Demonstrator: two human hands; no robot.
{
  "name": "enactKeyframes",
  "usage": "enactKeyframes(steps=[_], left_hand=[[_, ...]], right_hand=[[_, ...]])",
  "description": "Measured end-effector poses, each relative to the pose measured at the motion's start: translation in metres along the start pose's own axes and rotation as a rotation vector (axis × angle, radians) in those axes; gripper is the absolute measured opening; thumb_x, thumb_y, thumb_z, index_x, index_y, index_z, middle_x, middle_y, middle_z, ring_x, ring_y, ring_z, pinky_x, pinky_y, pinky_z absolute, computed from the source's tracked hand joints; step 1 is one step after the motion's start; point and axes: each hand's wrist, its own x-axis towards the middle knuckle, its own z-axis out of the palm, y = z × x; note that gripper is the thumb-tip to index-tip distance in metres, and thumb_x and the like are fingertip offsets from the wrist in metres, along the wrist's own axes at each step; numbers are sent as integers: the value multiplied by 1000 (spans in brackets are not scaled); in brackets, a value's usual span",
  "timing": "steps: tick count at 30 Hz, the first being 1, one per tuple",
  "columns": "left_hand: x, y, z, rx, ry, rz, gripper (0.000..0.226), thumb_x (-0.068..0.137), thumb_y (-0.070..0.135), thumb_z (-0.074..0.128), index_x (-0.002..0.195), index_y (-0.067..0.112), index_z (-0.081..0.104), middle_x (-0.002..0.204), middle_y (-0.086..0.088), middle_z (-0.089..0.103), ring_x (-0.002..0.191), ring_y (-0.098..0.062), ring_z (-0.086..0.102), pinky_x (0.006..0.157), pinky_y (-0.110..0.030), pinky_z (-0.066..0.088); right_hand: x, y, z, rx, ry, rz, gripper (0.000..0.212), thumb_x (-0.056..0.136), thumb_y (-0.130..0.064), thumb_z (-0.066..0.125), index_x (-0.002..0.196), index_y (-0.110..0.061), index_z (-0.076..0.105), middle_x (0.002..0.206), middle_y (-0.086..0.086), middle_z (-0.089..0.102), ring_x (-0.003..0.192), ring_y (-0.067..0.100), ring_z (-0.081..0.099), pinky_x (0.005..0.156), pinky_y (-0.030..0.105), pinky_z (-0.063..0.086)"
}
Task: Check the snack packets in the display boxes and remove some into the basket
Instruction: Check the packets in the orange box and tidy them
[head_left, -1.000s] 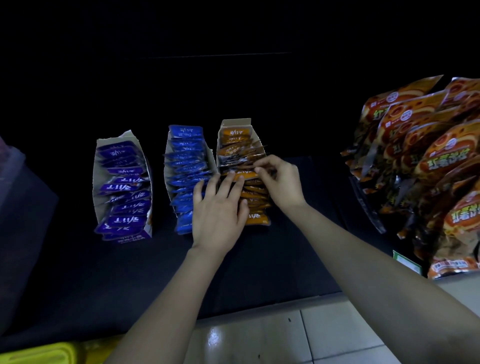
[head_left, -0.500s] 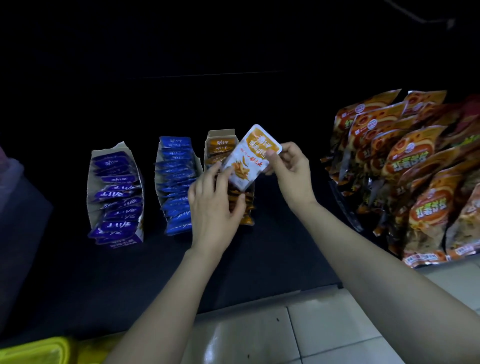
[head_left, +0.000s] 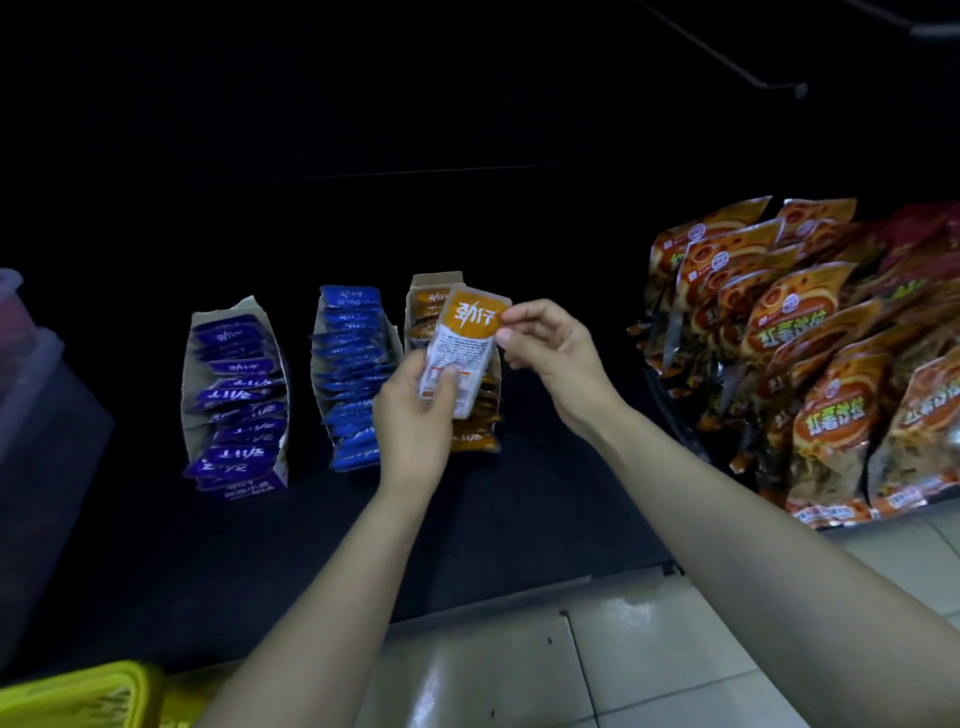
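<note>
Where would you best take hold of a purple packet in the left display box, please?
Pinch its exposed upper edge from above: the purple packets stand overlapped in the open-topped box, whose card walls close off both sides.

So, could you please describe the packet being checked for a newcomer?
On the dark shelf, find the rightmost display box, the orange one. Over it, the left hand and right hand hold one orange packet between them. Unlike those filed in the box, it is lifted clear, showing its white printed panel.
</note>
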Motion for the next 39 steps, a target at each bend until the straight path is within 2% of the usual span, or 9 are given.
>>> enactKeyframes(steps=[6, 9, 12, 15, 18, 23, 28, 31, 39], left_hand=[[3, -1, 1, -359, -40, -263, 10, 97, 10, 58, 95, 14, 67, 82, 1, 75, 76, -12, 71, 67, -24, 53], [1, -1, -2, -359, -26, -199, 11, 97, 9, 58, 98, 14, 68, 83, -1, 76, 77, -15, 71, 68, -28, 54], [1, 0, -4, -342, -11, -65, 19, 96, 8, 60, 113, 8, 70, 101, -5, 75, 96, -19, 72, 82, -33, 57], [-1, 3, -4, -232, -36, 91, 26, 94, 8, 63, 118, 12, 70, 114, 1, 72, 110, -12, 66, 94, -33, 52], [-3, 3, 0, -62, -67, 214, 31, 90, 4, 67, 119, 14, 69, 121, 5, 68, 116, -1, 60, 100, -26, 49], [-1, -11, 3, 316, -110, 271, 42, 88, 14, 70, 129, 22, 64, 138, 8, 56, 127, -13, 50, 104, -42, 45], [2, -24, -1, 741, -233, 135, 60, 97, 34, 54, 151, 17, 33, 160, -1, 26, 148, -22, 15, 120, -42, 10], [2, -32, 1, 845, -279, 139, 62, 100, 38, 47, 153, 14, 26, 161, -1, 23, 150, -24, 6, 120, -42, 3], [1, -41, 1, 909, -269, 213, 57, 98, 36, 49, 148, 11, 38, 157, -4, 33, 149, -27, 11, 120, -43, 4]], right_hand=[[3, -1, 4, 0, 115, -7, 17, 85, 7, 67, 87, -9, 62, 65, -6, 63, 55, 4, 54, 58, 17, 46], [2, 0, 4, 19, 119, -6, 14, 86, 6, 66, 91, -7, 63, 67, -5, 65, 58, 4, 59, 61, 19, 49], [2, 3, 3, 10, 86, -9, 16, 89, -2, 66, 106, -3, 63, 87, 7, 70, 73, 10, 67, 69, 22, 54], [1, 5, 4, 45, 7, 5, 33, 90, -15, 65, 120, -6, 57, 113, 18, 67, 93, 18, 69, 81, 29, 56], [1, 5, 7, 83, -54, 12, 38, 90, -18, 66, 124, -6, 52, 124, 23, 60, 99, 22, 67, 77, 30, 57], [6, 8, 3, -26, 96, -36, 13, 93, 2, 60, 104, -5, 58, 97, 7, 67, 82, 7, 68, 63, 20, 55], [13, 11, -11, -18, 262, -145, 18, 94, 7, 56, 97, -10, 55, 93, 2, 65, 87, 3, 65, 73, 20, 54], [15, 14, -11, -24, 238, -158, 19, 93, 10, 54, 100, -8, 54, 94, 4, 65, 89, 8, 64, 79, 24, 54], [16, 31, -2, -106, 172, -128, 19, 90, 10, 56, 99, -7, 56, 94, 5, 66, 90, 12, 64, 80, 27, 54]])
